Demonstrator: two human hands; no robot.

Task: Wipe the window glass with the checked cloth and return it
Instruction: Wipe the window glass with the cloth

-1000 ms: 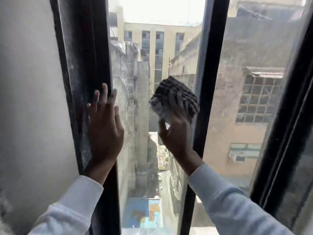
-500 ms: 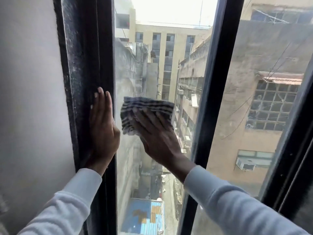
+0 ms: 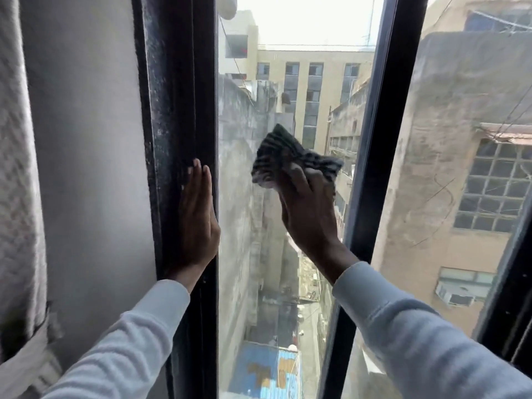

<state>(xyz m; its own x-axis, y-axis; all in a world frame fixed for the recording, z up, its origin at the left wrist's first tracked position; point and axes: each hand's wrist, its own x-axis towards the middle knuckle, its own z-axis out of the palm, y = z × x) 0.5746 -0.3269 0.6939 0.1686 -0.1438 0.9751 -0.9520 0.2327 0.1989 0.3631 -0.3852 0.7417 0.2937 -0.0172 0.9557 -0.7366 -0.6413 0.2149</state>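
Observation:
The checked cloth (image 3: 276, 155), dark with pale stripes, is bunched against the window glass (image 3: 247, 269) at mid height, nearer the right bar of the narrow pane. My right hand (image 3: 309, 208) presses on it from below, fingers partly covering the cloth. My left hand (image 3: 197, 223) lies flat with fingers together on the black left frame post (image 3: 175, 110), touching the edge of the glass. Both arms wear pale long sleeves.
A black vertical frame bar (image 3: 377, 139) borders the pane on the right, with a second glass pane (image 3: 449, 168) beyond it. A grey wall (image 3: 86, 139) and a pale curtain (image 3: 20, 197) stand at the left. Buildings and an alley show through the glass.
My right hand has swept the cloth from the right bar to the left side of the pane, then back toward the right. My left hand stayed on the frame post.

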